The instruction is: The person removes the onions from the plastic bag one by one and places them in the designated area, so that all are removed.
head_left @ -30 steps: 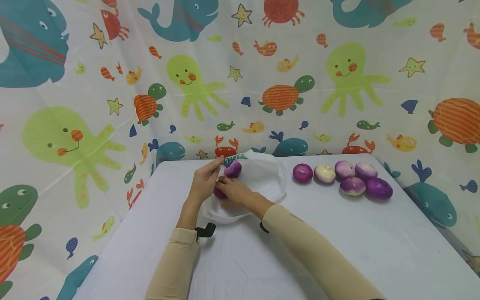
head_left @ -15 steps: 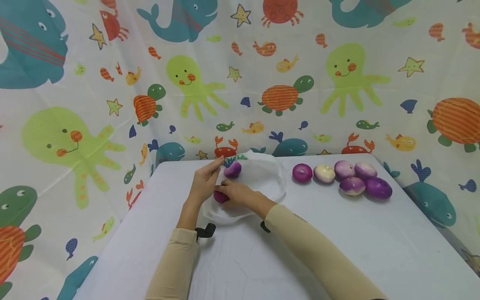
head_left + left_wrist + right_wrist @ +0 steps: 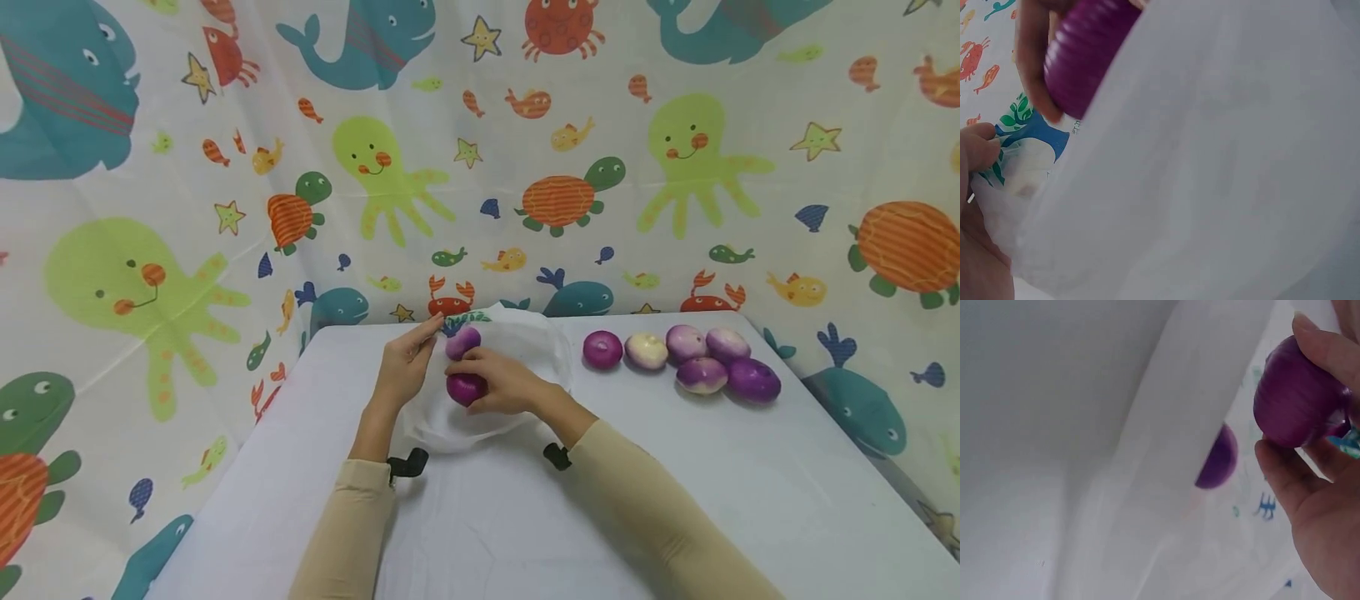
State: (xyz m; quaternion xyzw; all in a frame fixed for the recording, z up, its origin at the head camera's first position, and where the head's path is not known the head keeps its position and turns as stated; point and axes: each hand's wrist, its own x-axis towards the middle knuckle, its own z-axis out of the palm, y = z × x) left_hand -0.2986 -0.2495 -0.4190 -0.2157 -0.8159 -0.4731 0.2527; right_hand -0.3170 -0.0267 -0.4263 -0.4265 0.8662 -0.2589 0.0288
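Note:
A white plastic bag (image 3: 517, 354) with a green and blue print lies on the table with its mouth spread. At its left side my left hand (image 3: 402, 367) pinches the rim, as the left wrist view shows at the thumb and fingers (image 3: 979, 150). Over the opening, my right hand (image 3: 510, 382) grips a deep purple red onion (image 3: 467, 388) between thumb and fingers; its ridged skin shows in the right wrist view. Another purple onion (image 3: 462, 342) is in the bag, just behind the held one. In the right wrist view it (image 3: 1219, 459) is partly covered by bag film.
To the right of the bag sit several onions: a dark purple one (image 3: 602, 350), a pale one (image 3: 646, 352) and a cluster (image 3: 702, 375) of mixed purple and white. The white table (image 3: 480, 517) meets a sea-animal curtain (image 3: 480, 250) behind.
My right hand has drawn back slightly to the right with the onion, lifting it away from my left hand. The left hand keeps its place on the bag's rim.

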